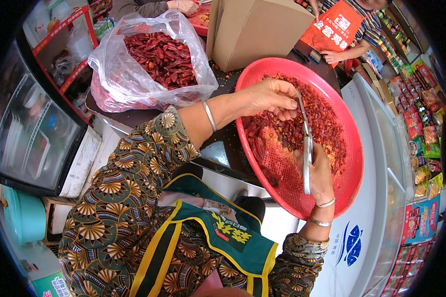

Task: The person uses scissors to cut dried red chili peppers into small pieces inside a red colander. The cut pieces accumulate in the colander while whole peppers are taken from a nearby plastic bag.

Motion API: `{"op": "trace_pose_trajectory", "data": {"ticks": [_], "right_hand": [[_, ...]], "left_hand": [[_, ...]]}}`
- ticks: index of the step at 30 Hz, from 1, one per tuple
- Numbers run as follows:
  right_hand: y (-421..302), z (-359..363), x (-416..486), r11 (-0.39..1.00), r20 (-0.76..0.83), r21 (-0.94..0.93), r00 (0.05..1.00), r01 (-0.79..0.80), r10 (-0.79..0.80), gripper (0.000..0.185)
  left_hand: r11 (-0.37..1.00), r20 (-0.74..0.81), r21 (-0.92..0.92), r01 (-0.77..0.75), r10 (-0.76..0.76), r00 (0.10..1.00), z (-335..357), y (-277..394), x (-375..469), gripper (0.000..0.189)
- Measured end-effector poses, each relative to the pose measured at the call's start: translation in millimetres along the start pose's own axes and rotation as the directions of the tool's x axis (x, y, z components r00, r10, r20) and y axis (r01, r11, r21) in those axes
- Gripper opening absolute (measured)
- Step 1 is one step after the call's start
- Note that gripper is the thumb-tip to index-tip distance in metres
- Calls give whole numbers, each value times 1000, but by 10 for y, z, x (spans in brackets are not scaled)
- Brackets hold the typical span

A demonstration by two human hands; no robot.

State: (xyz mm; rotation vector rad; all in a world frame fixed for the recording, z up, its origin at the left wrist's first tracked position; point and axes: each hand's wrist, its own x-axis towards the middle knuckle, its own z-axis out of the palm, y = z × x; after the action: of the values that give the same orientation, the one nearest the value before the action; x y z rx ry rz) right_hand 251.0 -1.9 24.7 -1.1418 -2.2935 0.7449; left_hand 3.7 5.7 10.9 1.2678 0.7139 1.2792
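Note:
My left hand [273,98] is over the round red plastic sieve tray [301,67], its fingertips pinched beside the scissor blades; a small bit of red chili shows there. With my right hand [319,174] I hold metal scissors [307,148], the blades pointing up toward the left fingertips. Cut dried red chilies [319,115] cover much of the tray's far side, with yellow seeds [273,139] among them. Longer chili pieces [255,143] lie along its left side. A clear plastic bag [107,74] full of whole dried chilies [160,59] stands open on the dark table at the left.
A cardboard box [252,33] stands behind the tray on the dark table [226,83]. A person in a red apron [330,29] is at the far right; another person's hands [184,5] are at the top. A white freezer [360,148] and shelves of packets flank the right.

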Motion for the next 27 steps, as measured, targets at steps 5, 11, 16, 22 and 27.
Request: {"op": "trace_pose_trajectory", "data": {"ticks": [5, 11, 16, 22, 27], "right_hand": [[-21, -2, 2, 1000, 15, 11, 1000, 8, -8, 30], [61, 1, 13, 998, 14, -51, 1000, 27, -27, 27], [63, 15, 12, 998, 17, -52, 999, 34, -33, 22], [101, 21, 2, 993, 0, -99, 998, 57, -58, 20], [122, 32, 7, 992, 6, -51, 993, 115, -114, 20]], "left_hand": [[1000, 1, 28, 2, -2, 1000, -44, -15, 3, 12], [999, -11, 31, 9, -9, 1000, -46, -31, 13, 11], [999, -45, 36, 20, -19, 999, -67, -37, 18, 13], [999, -56, 36, 30, -28, 998, -77, -51, 24, 13], [998, -64, 54, 42, -39, 997, -92, -44, 7, 13]]}}
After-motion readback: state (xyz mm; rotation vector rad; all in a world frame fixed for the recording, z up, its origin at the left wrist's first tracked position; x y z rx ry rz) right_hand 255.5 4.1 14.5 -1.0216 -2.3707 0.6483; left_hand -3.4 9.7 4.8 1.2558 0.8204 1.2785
